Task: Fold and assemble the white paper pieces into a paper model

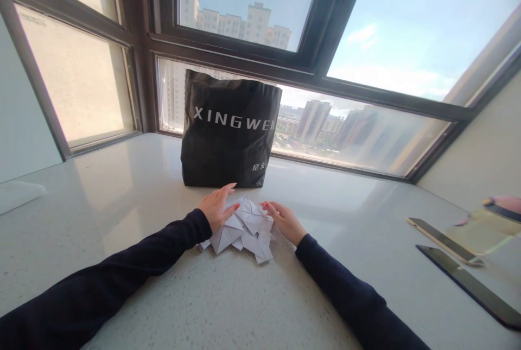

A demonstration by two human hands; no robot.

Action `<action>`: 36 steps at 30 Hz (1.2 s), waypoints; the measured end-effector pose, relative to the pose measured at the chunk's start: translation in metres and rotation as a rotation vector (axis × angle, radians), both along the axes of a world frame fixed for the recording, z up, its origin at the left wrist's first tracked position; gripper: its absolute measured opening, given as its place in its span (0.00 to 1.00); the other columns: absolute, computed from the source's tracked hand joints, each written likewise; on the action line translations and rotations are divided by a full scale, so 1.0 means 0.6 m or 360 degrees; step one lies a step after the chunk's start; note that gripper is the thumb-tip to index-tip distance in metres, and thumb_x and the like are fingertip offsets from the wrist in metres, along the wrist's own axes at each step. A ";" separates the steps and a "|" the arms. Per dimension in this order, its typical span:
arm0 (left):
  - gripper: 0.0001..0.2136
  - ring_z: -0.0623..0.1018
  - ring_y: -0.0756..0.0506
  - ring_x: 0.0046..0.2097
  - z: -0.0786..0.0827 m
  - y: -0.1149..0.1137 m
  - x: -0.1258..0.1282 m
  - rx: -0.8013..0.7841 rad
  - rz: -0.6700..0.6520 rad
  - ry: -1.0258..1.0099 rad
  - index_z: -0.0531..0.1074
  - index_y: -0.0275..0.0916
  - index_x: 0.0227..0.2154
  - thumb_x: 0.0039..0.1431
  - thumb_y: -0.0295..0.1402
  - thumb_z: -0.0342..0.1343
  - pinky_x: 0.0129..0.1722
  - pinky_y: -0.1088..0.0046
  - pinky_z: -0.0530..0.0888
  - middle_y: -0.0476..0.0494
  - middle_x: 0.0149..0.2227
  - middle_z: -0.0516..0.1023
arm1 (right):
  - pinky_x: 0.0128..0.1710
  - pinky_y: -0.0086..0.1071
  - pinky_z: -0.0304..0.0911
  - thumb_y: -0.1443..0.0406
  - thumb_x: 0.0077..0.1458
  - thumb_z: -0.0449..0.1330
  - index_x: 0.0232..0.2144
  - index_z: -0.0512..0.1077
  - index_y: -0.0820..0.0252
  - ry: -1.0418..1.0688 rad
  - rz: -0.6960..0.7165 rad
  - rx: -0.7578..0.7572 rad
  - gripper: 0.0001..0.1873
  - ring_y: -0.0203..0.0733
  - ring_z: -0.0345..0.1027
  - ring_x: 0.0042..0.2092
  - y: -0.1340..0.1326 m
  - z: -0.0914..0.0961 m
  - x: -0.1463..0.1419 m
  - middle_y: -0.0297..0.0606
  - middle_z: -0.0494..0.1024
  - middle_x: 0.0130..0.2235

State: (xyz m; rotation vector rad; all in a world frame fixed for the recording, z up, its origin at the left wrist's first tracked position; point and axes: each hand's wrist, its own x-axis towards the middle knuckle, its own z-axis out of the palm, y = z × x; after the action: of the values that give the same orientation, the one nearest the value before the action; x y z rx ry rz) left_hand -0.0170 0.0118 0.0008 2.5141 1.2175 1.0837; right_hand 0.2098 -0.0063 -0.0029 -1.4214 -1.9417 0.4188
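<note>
A loose heap of folded white paper pieces (244,228) lies on the speckled pale countertop (228,306). My left hand (217,208) is at the heap's left side, fingers stretched out and thumb apart, over or against the papers. On the other side my right hand (284,220) rests by the heap's right edge, its fingers extended toward the papers. Neither hand grasps a piece that I can see. Just behind the heap stands a black bag (228,144) with white lettering, upright.
Two flat dark devices, one like a phone (445,241) and a larger one (468,285), lie at the right. Near them is a clear container (486,228) with a pinkish top. A white object (20,196) sits at the far left. Dark-framed windows (252,49) border the counter.
</note>
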 end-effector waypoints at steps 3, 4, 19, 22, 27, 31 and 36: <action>0.21 0.65 0.41 0.48 0.016 -0.027 0.019 0.0095 -0.0036 0.0029 0.55 0.34 0.49 0.54 0.39 0.42 0.47 0.62 0.62 0.36 0.46 0.67 | 0.26 0.32 0.61 0.50 0.52 0.40 0.31 0.71 0.63 0.0104 -0.0153 -0.0063 0.28 0.41 0.67 0.30 0.008 -0.002 0.011 0.41 0.74 0.29; 0.20 0.65 0.41 0.49 0.021 -0.041 0.028 0.0140 -0.0098 0.0063 0.56 0.34 0.48 0.55 0.39 0.42 0.47 0.63 0.61 0.37 0.47 0.66 | 0.24 0.31 0.61 0.50 0.52 0.40 0.30 0.71 0.64 0.0113 -0.0186 -0.0072 0.28 0.41 0.67 0.28 0.009 -0.003 0.014 0.42 0.74 0.28; 0.30 0.58 0.32 0.53 0.008 -0.107 0.140 -0.0107 -0.0107 0.0832 0.60 0.31 0.49 0.51 0.51 0.40 0.48 0.43 0.50 0.33 0.52 0.61 | 0.26 0.33 0.65 0.48 0.50 0.43 0.34 0.70 0.63 0.0531 -0.0065 -0.0074 0.27 0.40 0.67 0.32 0.007 -0.009 0.002 0.45 0.72 0.38; 0.26 0.56 0.32 0.55 -0.001 -0.103 0.130 -0.0132 -0.0047 0.0814 0.60 0.36 0.50 0.54 0.48 0.37 0.48 0.38 0.40 0.39 0.54 0.59 | 0.36 0.37 0.64 0.50 0.51 0.44 0.34 0.70 0.61 0.0401 -0.0087 0.0070 0.25 0.43 0.65 0.40 0.008 -0.004 0.009 0.44 0.72 0.38; 0.22 0.55 0.34 0.55 -0.013 -0.093 0.103 -0.0145 0.0003 0.0796 0.59 0.38 0.51 0.56 0.42 0.38 0.47 0.35 0.40 0.42 0.55 0.57 | 0.46 0.38 0.57 0.53 0.52 0.46 0.37 0.69 0.59 0.0294 0.0025 0.0220 0.20 0.42 0.62 0.46 0.002 0.000 -0.006 0.43 0.71 0.42; 0.21 0.55 0.35 0.55 -0.017 -0.085 0.079 -0.0162 0.0007 0.0788 0.58 0.39 0.51 0.57 0.40 0.35 0.46 0.35 0.41 0.43 0.56 0.57 | 0.48 0.40 0.54 0.53 0.52 0.46 0.41 0.67 0.58 0.0191 0.0075 0.0085 0.20 0.42 0.61 0.47 -0.001 -0.010 -0.012 0.41 0.71 0.44; 0.22 0.56 0.35 0.55 -0.021 -0.082 0.052 -0.0116 0.0024 0.0807 0.57 0.39 0.52 0.58 0.41 0.34 0.46 0.35 0.42 0.43 0.55 0.58 | 0.50 0.40 0.53 0.53 0.51 0.46 0.44 0.63 0.57 0.0110 0.0122 -0.0059 0.22 0.42 0.60 0.49 0.002 -0.024 -0.007 0.41 0.69 0.46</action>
State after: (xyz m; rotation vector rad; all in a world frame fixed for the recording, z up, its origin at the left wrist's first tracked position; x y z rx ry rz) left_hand 0.0145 -0.0373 -0.0121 2.8163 1.3529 0.3939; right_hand 0.2058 -0.0053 -0.0174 -1.3409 -1.9463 0.5353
